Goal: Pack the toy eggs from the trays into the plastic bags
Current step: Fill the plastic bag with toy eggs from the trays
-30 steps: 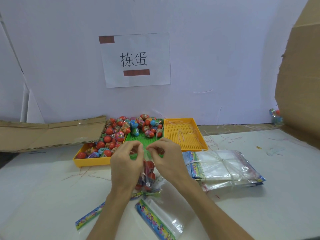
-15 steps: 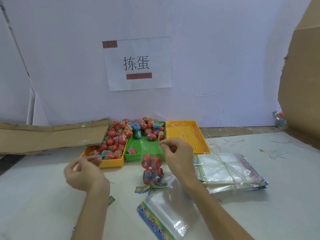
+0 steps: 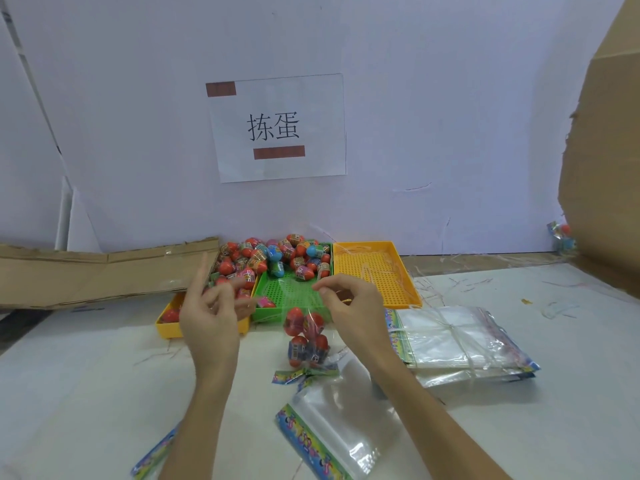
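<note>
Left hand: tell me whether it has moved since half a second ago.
Yes. The left hand has risen up and rightward, from the bare table toward the yellow egg tray, fingers now spread.

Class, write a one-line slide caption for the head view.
Right hand pinches a bag of toy eggs before the trays; left hand open.

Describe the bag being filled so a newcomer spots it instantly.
Start at the green tray in the middle of the three below the wall sign. Just in front of it, the right hand pinches the top of a clear bag. Unlike the flat empty bags nearby, it hangs upright, holding red eggs.
</note>
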The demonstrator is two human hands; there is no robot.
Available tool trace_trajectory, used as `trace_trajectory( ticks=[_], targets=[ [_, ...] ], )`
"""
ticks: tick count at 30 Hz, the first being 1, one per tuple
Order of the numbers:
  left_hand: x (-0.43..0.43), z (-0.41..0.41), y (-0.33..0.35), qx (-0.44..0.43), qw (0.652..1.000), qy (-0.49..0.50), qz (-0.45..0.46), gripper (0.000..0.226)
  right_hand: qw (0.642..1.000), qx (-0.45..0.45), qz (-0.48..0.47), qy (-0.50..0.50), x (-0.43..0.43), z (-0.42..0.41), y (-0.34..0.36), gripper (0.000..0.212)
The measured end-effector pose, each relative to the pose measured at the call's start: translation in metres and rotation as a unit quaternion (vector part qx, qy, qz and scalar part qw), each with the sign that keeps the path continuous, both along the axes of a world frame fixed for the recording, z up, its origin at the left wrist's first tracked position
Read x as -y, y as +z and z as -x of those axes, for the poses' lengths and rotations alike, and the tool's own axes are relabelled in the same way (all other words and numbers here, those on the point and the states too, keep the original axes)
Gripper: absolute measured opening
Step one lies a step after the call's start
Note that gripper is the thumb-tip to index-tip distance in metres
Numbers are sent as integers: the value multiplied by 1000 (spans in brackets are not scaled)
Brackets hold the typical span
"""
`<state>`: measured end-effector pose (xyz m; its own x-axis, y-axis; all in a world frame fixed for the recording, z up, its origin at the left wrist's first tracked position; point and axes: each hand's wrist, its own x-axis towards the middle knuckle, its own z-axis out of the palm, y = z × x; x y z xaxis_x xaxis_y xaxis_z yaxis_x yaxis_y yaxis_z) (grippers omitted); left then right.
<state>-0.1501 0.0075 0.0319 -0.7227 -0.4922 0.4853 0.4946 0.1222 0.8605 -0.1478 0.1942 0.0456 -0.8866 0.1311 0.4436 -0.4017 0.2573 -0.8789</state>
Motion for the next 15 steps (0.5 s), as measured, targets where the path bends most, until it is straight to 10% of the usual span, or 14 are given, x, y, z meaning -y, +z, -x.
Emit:
trace_trajectory(
  ticks=[7, 12, 15],
  targets=[
    [-16, 0, 5, 63, 988, -139, 31, 65, 995, 11, 78, 66, -1, -3, 6, 25],
    [3, 1, 10, 43, 921, -250, -296, 71, 988, 28, 121, 92, -3, -3, 8, 29],
    [2, 0, 9, 68, 954, -231, -180, 50, 981, 50, 157, 107, -4, -2, 9, 26]
  ],
)
